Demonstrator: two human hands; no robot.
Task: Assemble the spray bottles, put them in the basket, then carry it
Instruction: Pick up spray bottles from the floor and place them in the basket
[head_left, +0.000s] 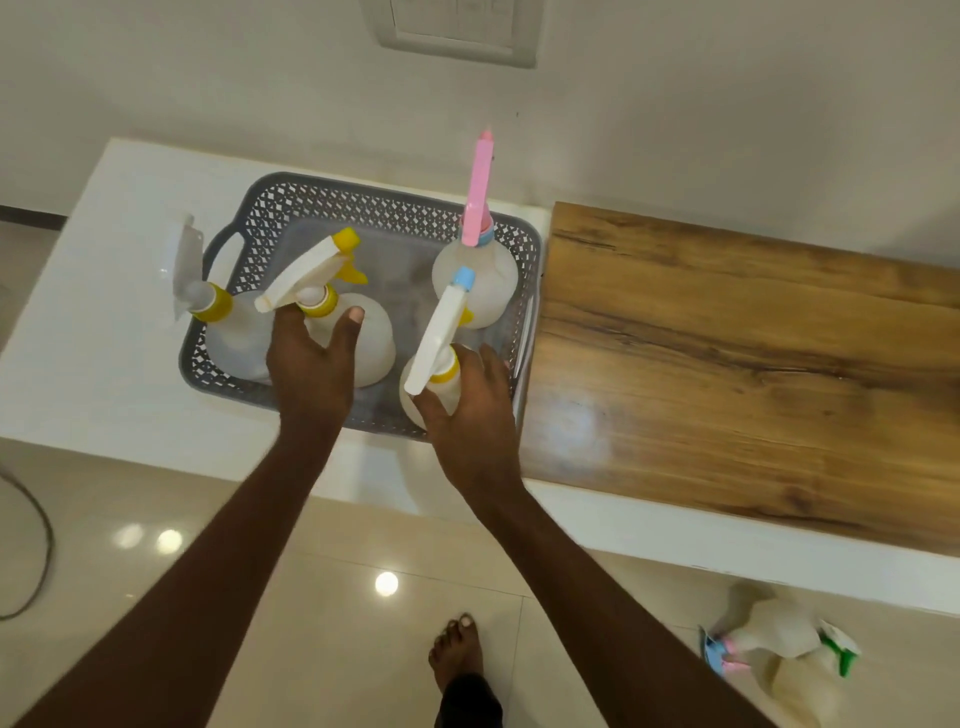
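Observation:
A grey perforated basket (387, 210) stands on the white counter and holds several translucent spray bottles. My left hand (311, 364) reaches over the bottle with the white and yellow sprayer (317, 275), fingers curled near its yellow collar; whether it grips is unclear. My right hand (475, 400) grips the body of the front right bottle with the white sprayer and blue nozzle (441, 332). A bottle with a clear sprayer (208, 301) stands at the basket's left. Another with a pink sprayer (478, 260) stands at the back right.
A wooden board (753, 364) covers the counter right of the basket. Two more spray bottles (779, 649) lie on the tiled floor at lower right. My bare foot (457, 649) is below the counter. A dark cable (41, 545) curves on the floor at left.

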